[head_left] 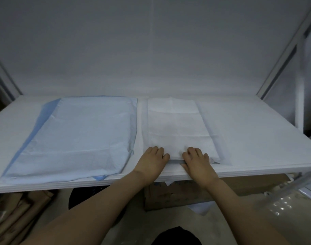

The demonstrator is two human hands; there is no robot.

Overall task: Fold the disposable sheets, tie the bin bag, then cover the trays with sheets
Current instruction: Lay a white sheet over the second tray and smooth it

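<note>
A white disposable sheet (177,124) lies over a tray on the right half of the white table (257,135); a grey tray edge (176,161) shows between my hands. My left hand (153,159) and my right hand (197,160) rest side by side on the sheet's near edge, fingers curled over it and knuckles up. A light blue disposable sheet (80,135) covers a flat shape on the left half, with a darker blue strip along its left side.
A white wall rises behind the table. A metal frame post (299,96) stands at the right. Under the table are a cardboard box (177,195), flattened cardboard (14,214) at the left and a black bin bag (87,197).
</note>
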